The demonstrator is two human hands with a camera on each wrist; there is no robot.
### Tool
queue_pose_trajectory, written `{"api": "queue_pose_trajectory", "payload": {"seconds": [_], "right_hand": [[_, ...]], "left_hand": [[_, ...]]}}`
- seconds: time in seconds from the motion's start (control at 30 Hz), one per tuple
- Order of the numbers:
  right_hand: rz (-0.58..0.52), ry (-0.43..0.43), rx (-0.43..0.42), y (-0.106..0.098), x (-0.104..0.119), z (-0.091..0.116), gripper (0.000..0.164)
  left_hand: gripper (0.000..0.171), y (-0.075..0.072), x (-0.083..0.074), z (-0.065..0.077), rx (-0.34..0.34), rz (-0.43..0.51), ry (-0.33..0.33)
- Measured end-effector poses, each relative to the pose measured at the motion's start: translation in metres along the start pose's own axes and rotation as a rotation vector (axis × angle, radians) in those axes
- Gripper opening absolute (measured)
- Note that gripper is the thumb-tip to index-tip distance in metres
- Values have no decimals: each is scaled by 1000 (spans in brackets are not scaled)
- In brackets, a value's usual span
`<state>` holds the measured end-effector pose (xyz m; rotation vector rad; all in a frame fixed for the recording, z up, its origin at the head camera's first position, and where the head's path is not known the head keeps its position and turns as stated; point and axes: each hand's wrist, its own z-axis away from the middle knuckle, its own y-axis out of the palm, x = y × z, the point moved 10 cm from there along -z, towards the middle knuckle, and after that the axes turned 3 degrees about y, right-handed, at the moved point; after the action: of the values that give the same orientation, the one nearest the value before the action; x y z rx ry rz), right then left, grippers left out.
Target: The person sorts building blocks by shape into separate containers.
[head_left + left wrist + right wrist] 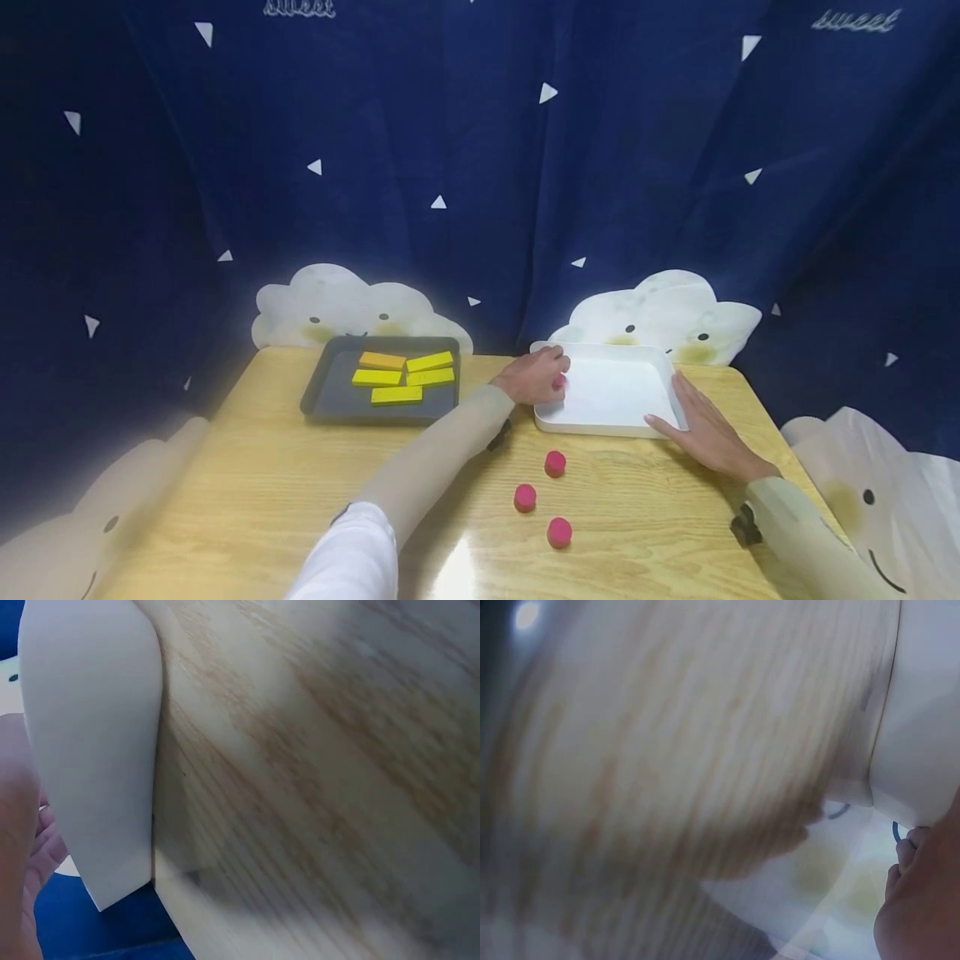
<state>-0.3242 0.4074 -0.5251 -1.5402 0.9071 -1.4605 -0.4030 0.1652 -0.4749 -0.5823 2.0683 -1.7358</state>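
Over the left end of the white tray [615, 429], my left hand [536, 375] pinches a small red round block [558, 381], mostly hidden by the fingers. My right hand [708, 425] rests against the tray's right side, fingers straight along the wall and thumb at the front corner. Three more red round blocks lie on the table in front of the tray: one nearest it [555, 463], another to the left [525, 497], the last closest to me [559, 532]. Both wrist views show the tray's outer wall [90, 750] beside part of a hand.
To the left on the wooden table [262, 492] stands a dark grey tray [326, 400]. It holds several yellow rectangular blocks [397, 395] and an orange one [382, 360]. A dark blue curtain [480, 167] with clouds and white triangles hangs behind the table.
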Motion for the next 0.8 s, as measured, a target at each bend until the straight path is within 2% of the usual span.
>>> {"api": "queue_pose_trajectory", "payload": {"seconds": [0.23, 0.43, 0.63, 0.8], "right_hand": [[-2, 6, 9, 0, -3, 1, 113], [-9, 6, 0, -1, 0, 1, 113], [-7, 14, 9, 1, -2, 2, 114], [-14, 3, 7, 1, -1, 2, 114]], "left_hand": [[37, -10, -9, 3, -30, 11, 19], [34, -19, -16, 8, -73, 40, 35], [34, -30, -24, 19, -123, 53, 45], [35, -42, -31, 30, -135, 62, 48]]}}
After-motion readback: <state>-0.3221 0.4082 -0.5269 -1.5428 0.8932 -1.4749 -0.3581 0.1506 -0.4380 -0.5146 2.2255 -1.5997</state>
